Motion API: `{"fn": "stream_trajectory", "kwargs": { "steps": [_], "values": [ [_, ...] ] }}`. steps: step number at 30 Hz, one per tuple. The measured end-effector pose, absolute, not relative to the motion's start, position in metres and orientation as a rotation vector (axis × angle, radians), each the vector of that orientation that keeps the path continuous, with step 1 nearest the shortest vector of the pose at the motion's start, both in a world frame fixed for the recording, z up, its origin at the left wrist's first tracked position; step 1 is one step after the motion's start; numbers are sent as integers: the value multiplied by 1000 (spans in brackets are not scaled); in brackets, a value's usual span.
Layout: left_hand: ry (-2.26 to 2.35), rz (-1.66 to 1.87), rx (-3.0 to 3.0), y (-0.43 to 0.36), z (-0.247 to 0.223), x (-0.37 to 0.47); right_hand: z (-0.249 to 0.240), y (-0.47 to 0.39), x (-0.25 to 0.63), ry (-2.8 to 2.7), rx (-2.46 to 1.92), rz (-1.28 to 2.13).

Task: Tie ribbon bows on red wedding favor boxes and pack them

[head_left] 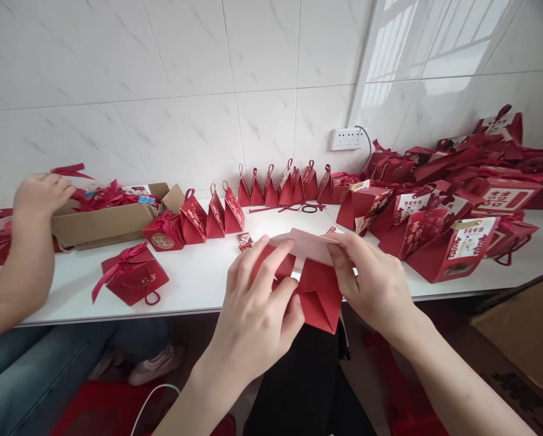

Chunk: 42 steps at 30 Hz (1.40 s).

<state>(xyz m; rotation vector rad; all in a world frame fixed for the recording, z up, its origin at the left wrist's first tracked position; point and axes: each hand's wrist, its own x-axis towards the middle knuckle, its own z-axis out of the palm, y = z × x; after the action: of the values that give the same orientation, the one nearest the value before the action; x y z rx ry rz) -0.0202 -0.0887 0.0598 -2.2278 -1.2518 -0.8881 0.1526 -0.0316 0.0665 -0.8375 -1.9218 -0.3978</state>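
Note:
A partly folded red paper gift box [319,297] is held between my two hands at the table's front edge. Its pale inner flap [312,245] faces up, and a light gap shows between its panels. My left hand [265,290] grips the left side, fingertips over the upper edge and thumb near the middle. With thumb and fingers pinched, my right hand [374,281] holds the flap's right end. Just beyond my left fingers lies a small red tag with a pale print [245,241]. Part of the box is covered by my fingers.
A finished red box with ribbon [135,274] sits on the white table [194,284] to the left. Small triangular boxes [271,188] line the wall; many more boxes [499,194] pile up at right. Another person's hand [44,194] is by a cardboard carton [99,230].

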Motion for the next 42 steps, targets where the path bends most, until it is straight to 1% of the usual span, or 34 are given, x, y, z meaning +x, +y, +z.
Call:
{"fn": "stream_trajectory", "kwargs": {
  "steps": [7, 11, 18, 30, 35, 37, 40, 42],
  "values": [
    [-1285, -1023, -2298, -87, 53, -23, 69, -39, 156, -2166, -878, 169],
    [-1332, -1016, -2353, -85, 48, -23, 67, -39, 157, -2230, -920, 330],
    [-1250, -1039, -2291, -79, 34, -26, 60, -28, 155, -2196, -968, 573],
    [-1175, -1083, -2247, -77, 30, -32, 59, -23, 153, -2229, -961, 632],
    [-1209, -1042, -2221, -75, 29, -31, 61, -19, 152, -2284, -826, 899],
    [-1200, -1030, -2233, -76, 30, -31, 60, -18, 151, -2271, -809, 957],
    [-1213, -927, -2259, -80, 31, -30, 54, -17, 148, -2251, -834, 887],
    [-1235, -853, -2214, -84, 31, -30, 49, -16, 146, -2165, -854, 645]
  ]
}}
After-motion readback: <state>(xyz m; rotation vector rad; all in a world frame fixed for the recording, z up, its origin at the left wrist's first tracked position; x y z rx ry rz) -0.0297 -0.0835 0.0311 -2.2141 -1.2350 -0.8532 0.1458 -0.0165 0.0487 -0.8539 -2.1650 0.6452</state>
